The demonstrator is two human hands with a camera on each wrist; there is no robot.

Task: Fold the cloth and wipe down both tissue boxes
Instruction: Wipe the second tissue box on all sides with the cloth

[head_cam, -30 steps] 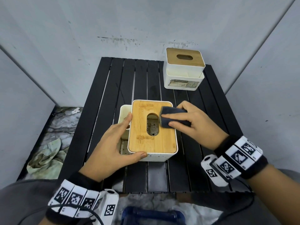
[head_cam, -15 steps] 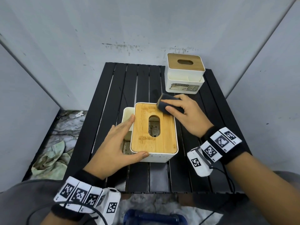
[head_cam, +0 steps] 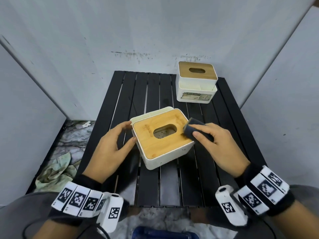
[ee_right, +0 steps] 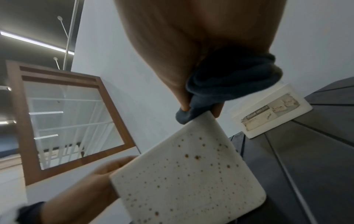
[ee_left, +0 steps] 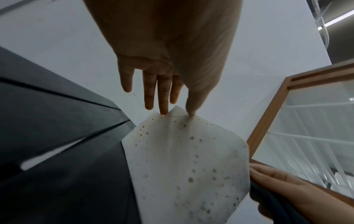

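The near tissue box, white with a bamboo lid, sits skewed at the table's centre. My left hand rests against its left end, with straight fingers touching the white wall. My right hand grips a folded dark cloth and presses it on the lid's right edge. In the right wrist view the cloth is bunched in the palm above the speckled box. A second tissue box stands at the far right, apart from both hands.
The black slatted table is closed in by grey walls at the back and on both sides. A crumpled greenish rag lies on the floor at the left. A blue object sits below the table's near edge.
The near box has turned clockwise, so its open side compartment now faces away. My right hand slid the cloth from the lid's far edge to its right edge. My left hand stays at the box's left end.
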